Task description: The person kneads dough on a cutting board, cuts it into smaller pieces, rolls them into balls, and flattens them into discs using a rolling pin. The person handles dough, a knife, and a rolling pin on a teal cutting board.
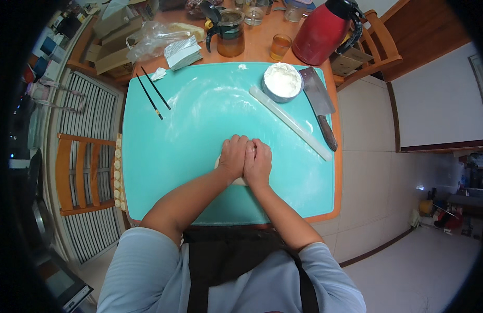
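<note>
A piece of pale dough [240,181] lies on the flour-dusted turquoise mat [179,156], mostly hidden under my two hands. My left hand [234,155] presses on it with the fingers bent. Close against it, my right hand [258,161] rests on the dough too, its fingers curled. Whether either hand grips the dough cannot be seen. Up and to the right of my hands, a translucent white rolling pin [290,123] lies slantwise. Beyond its upper end stands a bowl of white flour [282,80]. A cleaver with a wooden handle [320,98] lies beside the bowl.
Two dark chopsticks [153,94] lie at the mat's upper left near a crumpled tissue [159,74]. Behind the mat stand a glass teapot [230,37], a glass of amber liquid [280,47] and a red thermos jug [321,33]. Small dough pieces [117,174] line the left edge.
</note>
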### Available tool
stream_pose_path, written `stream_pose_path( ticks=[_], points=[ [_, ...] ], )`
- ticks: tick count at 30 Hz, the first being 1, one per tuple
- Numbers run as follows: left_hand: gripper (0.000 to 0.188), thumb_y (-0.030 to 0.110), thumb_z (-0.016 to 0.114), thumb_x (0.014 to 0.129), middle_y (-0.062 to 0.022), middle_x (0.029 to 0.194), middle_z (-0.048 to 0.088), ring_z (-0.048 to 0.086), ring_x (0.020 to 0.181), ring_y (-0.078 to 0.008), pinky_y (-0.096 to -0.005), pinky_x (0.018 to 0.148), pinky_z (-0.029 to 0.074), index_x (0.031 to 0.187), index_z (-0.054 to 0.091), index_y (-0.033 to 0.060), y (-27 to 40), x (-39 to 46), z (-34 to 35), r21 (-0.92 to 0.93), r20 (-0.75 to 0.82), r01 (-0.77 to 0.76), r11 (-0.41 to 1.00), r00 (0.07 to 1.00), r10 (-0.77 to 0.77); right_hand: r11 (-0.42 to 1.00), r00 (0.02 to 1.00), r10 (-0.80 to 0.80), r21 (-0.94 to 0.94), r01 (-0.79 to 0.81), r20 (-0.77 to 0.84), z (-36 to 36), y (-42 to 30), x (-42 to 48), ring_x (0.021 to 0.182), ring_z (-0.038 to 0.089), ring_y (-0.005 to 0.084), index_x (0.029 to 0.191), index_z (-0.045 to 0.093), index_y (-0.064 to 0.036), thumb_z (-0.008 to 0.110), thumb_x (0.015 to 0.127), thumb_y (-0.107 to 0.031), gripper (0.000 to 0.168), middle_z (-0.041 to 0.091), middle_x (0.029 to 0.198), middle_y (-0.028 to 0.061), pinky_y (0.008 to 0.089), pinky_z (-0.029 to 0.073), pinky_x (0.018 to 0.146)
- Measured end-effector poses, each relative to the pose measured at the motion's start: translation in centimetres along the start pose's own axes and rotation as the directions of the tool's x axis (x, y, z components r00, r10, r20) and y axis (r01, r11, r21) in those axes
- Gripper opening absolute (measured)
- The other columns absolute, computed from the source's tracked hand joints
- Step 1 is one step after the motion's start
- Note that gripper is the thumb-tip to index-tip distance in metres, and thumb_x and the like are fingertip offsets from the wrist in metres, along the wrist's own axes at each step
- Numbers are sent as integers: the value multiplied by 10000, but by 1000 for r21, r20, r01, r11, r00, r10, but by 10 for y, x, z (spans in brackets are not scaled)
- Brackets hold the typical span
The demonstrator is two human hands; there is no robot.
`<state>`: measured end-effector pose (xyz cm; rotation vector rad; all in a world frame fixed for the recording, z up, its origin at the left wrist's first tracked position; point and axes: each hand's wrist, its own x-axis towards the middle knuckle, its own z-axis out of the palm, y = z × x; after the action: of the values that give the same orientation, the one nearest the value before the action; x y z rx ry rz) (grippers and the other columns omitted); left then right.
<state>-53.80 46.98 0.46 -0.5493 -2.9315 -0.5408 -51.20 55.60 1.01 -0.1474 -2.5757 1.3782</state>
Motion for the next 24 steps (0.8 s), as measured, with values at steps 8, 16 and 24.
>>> stream_pose_path(
  ticks=[8,16,24],
  points=[
    [124,214,492,770,-66,806,530,513,808,-257,-408,639,403,801,542,105,-27,41,15,43,26,118,992,992,-119,999,1000,18,-48,-17,11,24,1,53,817,534,362,1015,550,-40,477,859,-263,282,594,838,165,444,414,736],
    [173,212,452,802,-137,754,539,510,754,-324,-437,666,403,770,547,71,-22,34,-28,-579,419,355,734,902,-105,820,869,411,304,-485,277,-16,-16,51,787,544,358,915,564,-33,399,889,-263,285,587,798,192,440,418,723],
    [132,229,500,798,-63,861,530,485,826,-269,-434,697,362,824,570,120,-26,-42,-11,-197,-243,-17,980,970,-32,930,969,-244,-291,226,-28,20,-5,-16,749,502,305,874,588,-93,451,827,-230,200,554,806,114,423,385,639]
  ],
)
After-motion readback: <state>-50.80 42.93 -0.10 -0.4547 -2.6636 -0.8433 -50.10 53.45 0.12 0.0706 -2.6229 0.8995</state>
